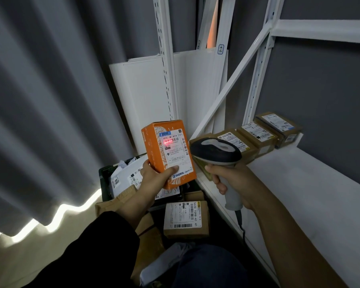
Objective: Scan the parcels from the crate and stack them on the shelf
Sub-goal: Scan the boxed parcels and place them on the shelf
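Observation:
My left hand [154, 175] grips an orange parcel [154, 148] upright by its lower end, thumb across its white label. A red scan line glows on that label. My right hand [233, 181] holds a grey handheld scanner [215, 151] by the handle, its head aimed left at the orange parcel from close by. Below, a dark crate [104, 179] holds several parcels, among them a brown box with a barcode label [186, 219] and a white mailer [127, 175]. On the white shelf [299, 194] several brown parcels [258, 136] stand in a row against the back.
White shelf uprights and a diagonal brace [229, 84] rise just behind the parcel. White boards [146, 100] lean against the wall. Grey curtains [40, 100] hang on the left. The scanner's cable [240, 223] drops along the shelf edge. My knee [206, 267] is at the bottom.

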